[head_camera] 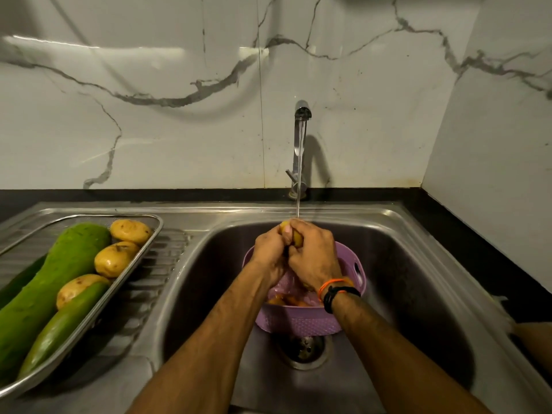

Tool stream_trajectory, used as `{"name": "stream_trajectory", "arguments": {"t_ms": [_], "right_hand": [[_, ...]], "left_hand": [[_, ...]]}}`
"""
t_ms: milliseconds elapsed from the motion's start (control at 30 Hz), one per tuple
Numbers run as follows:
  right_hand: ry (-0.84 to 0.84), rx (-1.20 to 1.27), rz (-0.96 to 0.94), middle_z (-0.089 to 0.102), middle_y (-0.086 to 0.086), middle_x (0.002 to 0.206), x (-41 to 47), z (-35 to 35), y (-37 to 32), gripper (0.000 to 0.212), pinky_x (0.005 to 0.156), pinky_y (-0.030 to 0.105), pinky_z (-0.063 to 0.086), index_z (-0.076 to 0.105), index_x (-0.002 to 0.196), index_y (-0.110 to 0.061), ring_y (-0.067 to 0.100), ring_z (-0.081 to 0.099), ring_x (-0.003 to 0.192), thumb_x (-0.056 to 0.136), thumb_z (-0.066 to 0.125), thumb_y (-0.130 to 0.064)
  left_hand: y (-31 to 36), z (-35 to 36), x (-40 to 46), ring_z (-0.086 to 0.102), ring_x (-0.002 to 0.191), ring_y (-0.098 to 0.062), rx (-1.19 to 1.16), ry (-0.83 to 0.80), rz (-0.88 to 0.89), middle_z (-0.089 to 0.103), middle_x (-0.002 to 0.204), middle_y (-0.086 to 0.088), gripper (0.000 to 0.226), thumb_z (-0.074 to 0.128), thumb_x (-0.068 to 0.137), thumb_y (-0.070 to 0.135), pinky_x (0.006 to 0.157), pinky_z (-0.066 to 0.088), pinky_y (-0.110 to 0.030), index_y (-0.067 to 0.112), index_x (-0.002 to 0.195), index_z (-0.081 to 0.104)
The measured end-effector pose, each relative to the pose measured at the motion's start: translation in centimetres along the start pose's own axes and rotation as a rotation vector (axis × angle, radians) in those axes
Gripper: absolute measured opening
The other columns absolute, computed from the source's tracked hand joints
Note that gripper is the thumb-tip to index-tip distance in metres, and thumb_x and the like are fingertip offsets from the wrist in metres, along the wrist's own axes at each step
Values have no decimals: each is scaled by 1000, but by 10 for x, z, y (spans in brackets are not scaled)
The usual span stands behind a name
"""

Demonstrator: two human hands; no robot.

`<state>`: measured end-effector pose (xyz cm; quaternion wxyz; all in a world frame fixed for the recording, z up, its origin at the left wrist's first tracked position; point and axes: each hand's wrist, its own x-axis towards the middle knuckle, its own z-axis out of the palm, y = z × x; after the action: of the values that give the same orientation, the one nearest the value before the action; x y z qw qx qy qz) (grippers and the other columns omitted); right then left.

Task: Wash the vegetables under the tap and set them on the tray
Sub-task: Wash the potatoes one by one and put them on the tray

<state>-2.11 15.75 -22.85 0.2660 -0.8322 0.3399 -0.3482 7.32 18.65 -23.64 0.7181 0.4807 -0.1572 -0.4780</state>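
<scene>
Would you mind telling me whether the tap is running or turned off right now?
Running: a thin stream of water falls from the tap spout onto the potato that both hands hold over the sink.

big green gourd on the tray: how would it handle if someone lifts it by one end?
The gourd is thick and long, so probably heavy and stiff; lifted by one end it would likely droop out of the grip. Its skin looks glossy, possibly wet, so maybe slippery. Its rounded body might roll, though the potatoes and the tray rim hem it in.
</scene>
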Motion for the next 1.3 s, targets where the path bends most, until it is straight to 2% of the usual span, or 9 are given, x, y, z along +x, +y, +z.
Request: {"name": "stream_trajectory", "arguments": {"t_ms": [133,300,467,633,733,933,1067,1200,1300], "right_hand": [[-187,-4,64,39,3,152,1,-5,2,81,108,25,31,35,150,-17,22,37,139,77,63,3],[5,53,59,65,2,120,-1,-7,-2,49,88,13,39,63,123,-17,10,57,105,79,64,4],[-146,30,91,51,5,140,1,-11,0,67,95,14,32,46,142,-14,18,48,127,79,65,2],[12,101,119,58,2,133,1,-10,-4,63,95,19,38,54,137,-22,18,53,122,80,69,0],[-59,129,170,50,4,142,3,-12,-2,72,95,20,36,44,144,-22,20,47,129,80,69,0],[31,159,181,54,6,138,0,-12,-4,64,100,23,41,51,140,-22,18,52,122,82,72,-6],[-29,146,176,55,6,135,2,-16,-5,67,90,16,35,47,143,-21,15,51,116,82,69,-3],[-51,128,143,60,-5,110,-1,-15,-3,57,84,13,40,55,134,-22,8,55,101,83,67,0],[-3,90,104,62,-5,115,0,-11,-1,59,84,8,40,58,130,-22,11,58,109,79,66,4]], "left_hand": [[0,-3,-4,65,104,-26,133,-144,-4,70,108,-16,34,42,98,-4,85,56,-34,6,121,65],[-3,5,1,61,75,-18,15,24,29,64,79,-10,23,49,93,-3,71,55,-30,5,85,69],[0,0,-4,66,100,-25,97,-66,-1,70,107,-16,36,42,97,-5,80,57,-35,8,119,67],[5,4,-7,65,101,-26,-105,-49,-24,65,116,-18,30,43,101,0,74,57,-33,6,125,61],[4,2,-9,64,105,-27,-142,-111,-54,61,126,-21,35,41,101,0,73,60,-33,6,133,56],[5,7,-11,64,98,-27,-187,-78,-22,64,110,-20,29,43,100,0,75,56,-36,3,126,57],[4,4,-9,67,95,-27,-162,-102,-37,67,109,-19,30,43,101,0,67,59,-33,7,124,59],[0,3,-5,67,101,-27,48,-35,56,68,112,-20,31,43,99,-4,80,57,-35,7,118,65],[0,5,-5,67,106,-27,198,-62,122,68,114,-19,36,42,97,-7,85,58,-34,9,117,67]]}}
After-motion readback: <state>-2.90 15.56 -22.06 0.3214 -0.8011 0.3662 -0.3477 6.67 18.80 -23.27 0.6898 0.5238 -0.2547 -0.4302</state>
